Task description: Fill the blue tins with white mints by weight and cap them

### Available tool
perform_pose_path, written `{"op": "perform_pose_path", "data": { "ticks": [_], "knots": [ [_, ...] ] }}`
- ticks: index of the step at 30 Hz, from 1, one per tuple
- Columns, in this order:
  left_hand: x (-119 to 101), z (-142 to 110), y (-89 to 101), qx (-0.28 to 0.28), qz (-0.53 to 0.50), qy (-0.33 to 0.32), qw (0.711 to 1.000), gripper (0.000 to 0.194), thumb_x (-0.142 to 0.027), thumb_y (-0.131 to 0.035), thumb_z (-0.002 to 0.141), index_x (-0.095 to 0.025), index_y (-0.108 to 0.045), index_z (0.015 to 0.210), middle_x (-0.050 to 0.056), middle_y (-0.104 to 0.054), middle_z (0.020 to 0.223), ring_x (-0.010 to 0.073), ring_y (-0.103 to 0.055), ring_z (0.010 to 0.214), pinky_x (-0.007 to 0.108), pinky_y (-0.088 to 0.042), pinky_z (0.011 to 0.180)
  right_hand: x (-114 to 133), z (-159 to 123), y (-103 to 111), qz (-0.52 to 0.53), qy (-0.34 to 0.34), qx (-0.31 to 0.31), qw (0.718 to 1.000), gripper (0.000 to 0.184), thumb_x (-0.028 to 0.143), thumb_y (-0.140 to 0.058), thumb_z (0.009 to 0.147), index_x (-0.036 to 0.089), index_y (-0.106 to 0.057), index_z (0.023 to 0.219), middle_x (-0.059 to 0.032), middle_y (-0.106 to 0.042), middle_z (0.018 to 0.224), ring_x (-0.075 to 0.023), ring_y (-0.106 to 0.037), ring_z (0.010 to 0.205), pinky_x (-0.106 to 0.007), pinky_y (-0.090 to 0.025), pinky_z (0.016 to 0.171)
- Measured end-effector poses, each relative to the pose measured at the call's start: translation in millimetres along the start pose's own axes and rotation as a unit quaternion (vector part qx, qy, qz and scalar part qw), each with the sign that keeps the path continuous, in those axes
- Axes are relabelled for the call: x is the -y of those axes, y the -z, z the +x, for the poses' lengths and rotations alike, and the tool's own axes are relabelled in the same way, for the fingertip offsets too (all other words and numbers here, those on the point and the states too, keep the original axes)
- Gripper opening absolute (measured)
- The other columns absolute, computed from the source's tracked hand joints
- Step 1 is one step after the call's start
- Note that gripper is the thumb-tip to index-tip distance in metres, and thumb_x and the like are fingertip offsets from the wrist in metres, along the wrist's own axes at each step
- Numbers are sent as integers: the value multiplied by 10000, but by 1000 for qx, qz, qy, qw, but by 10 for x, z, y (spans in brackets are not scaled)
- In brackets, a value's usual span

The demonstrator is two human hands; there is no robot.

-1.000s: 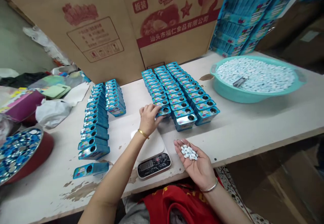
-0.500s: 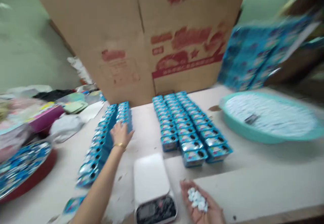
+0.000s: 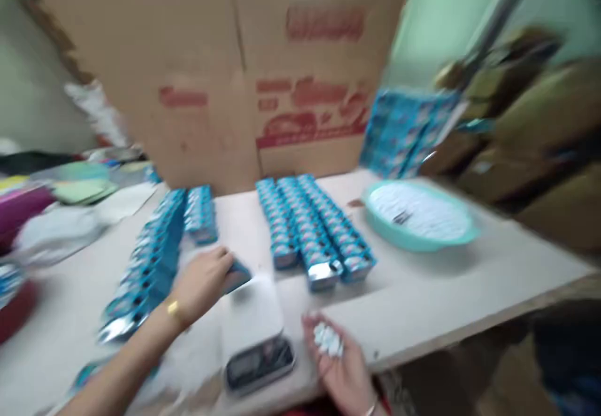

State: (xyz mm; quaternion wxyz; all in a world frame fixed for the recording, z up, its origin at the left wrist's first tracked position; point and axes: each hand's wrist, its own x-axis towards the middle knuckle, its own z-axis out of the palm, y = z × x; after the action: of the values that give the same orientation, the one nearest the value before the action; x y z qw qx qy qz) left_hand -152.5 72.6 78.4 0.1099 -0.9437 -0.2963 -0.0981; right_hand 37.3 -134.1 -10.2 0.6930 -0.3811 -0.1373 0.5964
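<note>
Left hand (image 3: 204, 284), fingers curled round a small blue box (image 3: 238, 276) at the far left corner of a white scale (image 3: 253, 312); blur hides the box's long axis. Right hand (image 3: 346, 371), cupped palm-up around white pellets (image 3: 328, 339), sits right of the scale, nearer the table's (image 3: 422, 306) front edge.

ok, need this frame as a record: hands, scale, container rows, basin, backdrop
Left hand: gripping a blue container by the scale; contact with scale unclear
Right hand: palm up, white pieces in it
Scale display: too blurred to read
Middle rows: three
Left rows: two, one longer
Basin: teal, holds white pieces
Backdrop: printed cardboard
</note>
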Motion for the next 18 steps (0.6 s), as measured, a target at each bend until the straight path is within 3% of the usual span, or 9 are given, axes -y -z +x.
{"op": "perform_pose_path", "data": {
  "ticks": [1,4,8,11,13,16,18],
  "knots": [
    [-201,19,54,60,5,-3,998,156,-347,-571,777,-212,-617,714,69,-636,764,212,-605,658,341,-441,590,-117,17,64,56,-36,-40,997,168,292,-515,875,234,-660,937,-21,-683,1013,-159,-642,968,-321,-527,901],
    [-606,39,-10,164,-11,-11,986,162,-318,-550,825,-176,-624,847,82,-628,882,221,-622,797,335,-441,664,-369,13,227,193,-116,-147,963,199,158,-487,827,165,-683,858,-51,-729,945,-171,-656,1020,-293,-520,935],
    [-793,-46,-116,189,-21,-3,982,149,-280,-571,817,-146,-605,872,90,-622,905,234,-615,834,354,-417,729,-340,-77,287,256,-141,-189,938,219,106,-469,821,93,-672,900,-132,-725,975,-242,-635,1071,-336,-557,879],
    [-724,-73,-99,164,-58,0,985,247,-344,-611,798,-154,-576,952,83,-625,974,246,-597,909,378,-403,815,-284,-110,287,260,-127,-196,937,225,101,-455,831,82,-663,912,-152,-721,977,-249,-628,1081,-345,-560,874],
    [-594,-61,-109,126,-141,5,982,376,-437,-603,800,-165,-546,1054,76,-616,1059,228,-580,982,359,-398,873,-297,-106,303,257,-120,-194,939,222,106,-455,832,83,-659,914,-155,-721,976,-242,-628,1083,-344,-557,877],
    [-338,-23,-257,88,-293,77,949,484,-513,-487,851,-148,-508,1169,93,-611,1120,193,-572,1022,302,-411,896,-370,-99,343,251,-127,-189,941,216,118,-462,828,88,-656,917,-153,-722,966,-232,-630,1082,-349,-555,878],
    [-175,-8,-449,116,-347,143,920,505,-518,-402,881,-132,-518,1186,111,-613,1147,196,-572,1035,295,-412,908,-430,-105,367,250,-143,-188,939,214,115,-466,823,84,-654,921,-156,-722,959,-234,-630,1082,-358,-552,885]
  ]
}}
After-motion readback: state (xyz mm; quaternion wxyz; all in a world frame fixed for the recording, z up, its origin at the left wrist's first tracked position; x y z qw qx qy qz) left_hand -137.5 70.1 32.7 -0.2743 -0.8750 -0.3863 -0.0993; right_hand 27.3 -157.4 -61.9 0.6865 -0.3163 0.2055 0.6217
